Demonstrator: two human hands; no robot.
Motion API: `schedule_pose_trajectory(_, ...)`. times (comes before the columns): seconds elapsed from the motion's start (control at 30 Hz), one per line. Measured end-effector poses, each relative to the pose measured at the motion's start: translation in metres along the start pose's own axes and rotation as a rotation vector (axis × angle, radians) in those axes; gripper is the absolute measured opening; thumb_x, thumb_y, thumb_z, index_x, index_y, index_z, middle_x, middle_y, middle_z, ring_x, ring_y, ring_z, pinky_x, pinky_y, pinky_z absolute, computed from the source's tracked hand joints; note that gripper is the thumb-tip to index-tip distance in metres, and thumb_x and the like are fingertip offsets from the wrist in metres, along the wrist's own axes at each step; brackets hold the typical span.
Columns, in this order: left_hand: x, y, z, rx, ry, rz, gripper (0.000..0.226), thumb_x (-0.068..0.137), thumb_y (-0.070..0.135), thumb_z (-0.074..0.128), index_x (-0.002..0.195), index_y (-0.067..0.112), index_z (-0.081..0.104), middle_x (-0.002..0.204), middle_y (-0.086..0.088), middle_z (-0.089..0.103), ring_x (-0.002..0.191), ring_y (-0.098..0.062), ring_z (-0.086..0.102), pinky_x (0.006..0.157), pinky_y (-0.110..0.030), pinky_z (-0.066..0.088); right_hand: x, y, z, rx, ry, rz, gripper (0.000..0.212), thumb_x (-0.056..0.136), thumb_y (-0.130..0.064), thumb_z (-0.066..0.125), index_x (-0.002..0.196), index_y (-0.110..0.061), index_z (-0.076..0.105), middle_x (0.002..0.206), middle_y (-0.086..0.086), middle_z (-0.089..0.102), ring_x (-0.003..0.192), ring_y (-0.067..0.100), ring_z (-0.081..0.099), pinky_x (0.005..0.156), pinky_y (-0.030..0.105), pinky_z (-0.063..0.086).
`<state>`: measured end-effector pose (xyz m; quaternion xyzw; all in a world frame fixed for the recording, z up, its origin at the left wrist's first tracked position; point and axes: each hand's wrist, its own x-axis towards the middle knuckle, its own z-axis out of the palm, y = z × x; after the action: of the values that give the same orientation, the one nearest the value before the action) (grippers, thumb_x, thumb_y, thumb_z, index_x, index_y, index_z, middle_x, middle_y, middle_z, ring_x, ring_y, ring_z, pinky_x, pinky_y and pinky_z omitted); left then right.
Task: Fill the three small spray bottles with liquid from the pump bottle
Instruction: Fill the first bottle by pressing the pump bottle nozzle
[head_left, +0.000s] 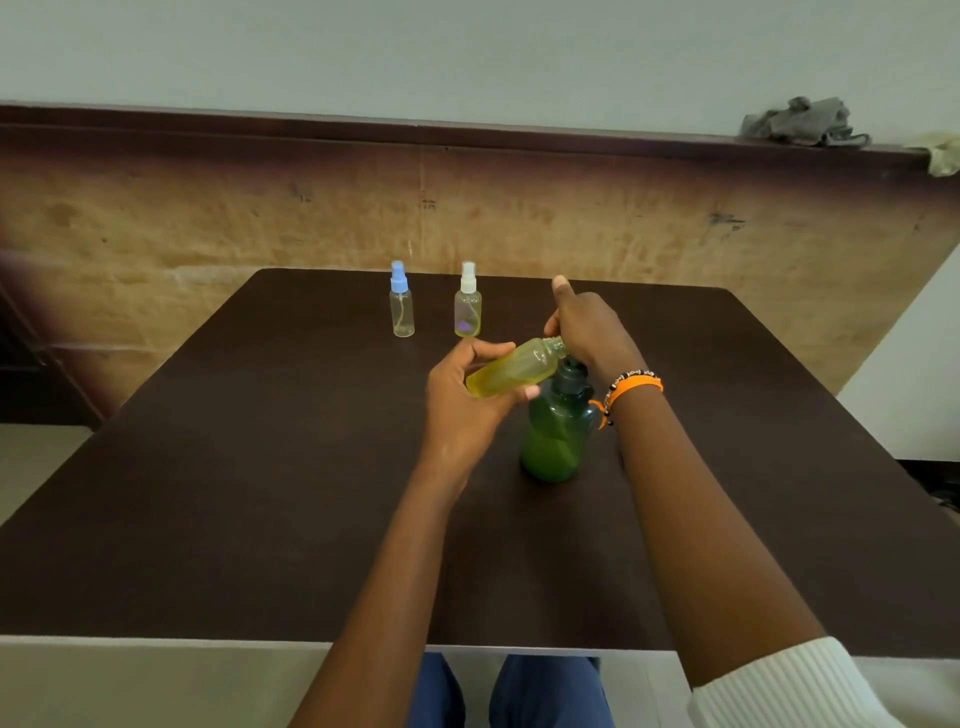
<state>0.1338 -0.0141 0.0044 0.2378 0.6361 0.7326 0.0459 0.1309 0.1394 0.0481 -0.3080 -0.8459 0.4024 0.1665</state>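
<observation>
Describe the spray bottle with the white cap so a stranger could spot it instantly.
On the dark brown table, two small clear plastic spray bottles stand near the far edge. Take the right one, the white-capped spray bottle; its neighbour, the blue-capped spray bottle, stands left.

Orange bracelet, white ribbed sleeve

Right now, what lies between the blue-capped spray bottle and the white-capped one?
Nothing: the head view shows only bare table between blue-capped bottle and white-capped bottle.
</observation>
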Motion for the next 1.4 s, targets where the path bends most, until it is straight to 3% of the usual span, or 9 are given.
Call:
schedule_pose_trajectory(0.13,-0.001,-0.001,0.001,-0.005,0.007,0.003,0.039,0.064,-0.005,0.080,0.088,0.021,0.064,0.096,0.003,0.070,0.086,-0.004,0.065,0.075,-0.017,0.052,-0.001,-0.001,-0.001,-0.003,-0.005,0.008,0.061,0.097,-0.052,0.021,0.068,-0.014,0.058,0.096,0.009,0.062,0.097,0.030,0.057,0.095,0.046,0.044)
schedule_pose_trajectory(0.3,0.002,0.003,0.002,-0.019,0.007,0.004,0.038,0.064,-0.006,0.079,0.091,0.017,0.064,0.097,-0.001,0.070,0.086,-0.004,0.066,0.074,-0.015,0.052,0.002,-0.009,-0.002,-0.083,-0.033,0.017,0.070,0.094,-0.058,0.016,0.100,-0.009,0.065,0.113,0.013,0.062,0.106,0.033,0.056,0.098,0.050,0.042)
schedule_pose_trajectory(0.53,0.000,0.000,0.001,0.001,0.004,0.006,0.040,0.064,-0.006,0.079,0.089,0.020,0.063,0.101,-0.002,0.069,0.089,-0.007,0.065,0.075,-0.016,0.052,-0.004,-0.004,0.002,-0.042,-0.026,0.078,0.058,0.096,-0.055,0.020,0.097,-0.012,0.059,0.115,0.015,0.062,0.107,0.033,0.056,0.097,0.049,0.043)
schedule_pose_trajectory(0.8,0.000,0.005,0.002,0.016,0.021,0.014,0.039,0.065,-0.004,0.079,0.088,0.023,0.063,0.100,-0.001,0.069,0.086,-0.003,0.064,0.073,-0.014,0.050,-0.008,-0.020,-0.005,-0.136,-0.027,0.060,0.068,0.095,-0.056,0.016,0.110,-0.009,0.063,0.118,0.015,0.061,0.110,0.035,0.054,0.101,0.051,0.037)
schedule_pose_trajectory(1.13,0.000,0.000,0.001,0.031,0.017,0.020,0.038,0.065,-0.005,0.079,0.092,0.016,0.064,0.098,0.002,0.069,0.085,-0.001,0.064,0.073,-0.014,0.051,-0.007,-0.009,-0.002,-0.087,-0.011,0.067,0.057,0.097,-0.052,0.021,0.101,-0.010,0.060,0.113,0.012,0.062,0.104,0.032,0.057,0.094,0.044,0.044)
schedule_pose_trajectory(1.4,0.002,0.001,0.002,0.035,0.031,0.029,0.036,0.066,-0.005,0.078,0.094,0.012,0.064,0.103,-0.006,0.070,0.091,-0.011,0.066,0.076,-0.018,0.053,-0.012,-0.025,-0.009,-0.252,0.030,0.084,0.057,0.099,-0.047,0.019,0.127,-0.009,0.051,0.134,0.015,0.051,0.122,0.036,0.047,0.104,0.048,0.032)
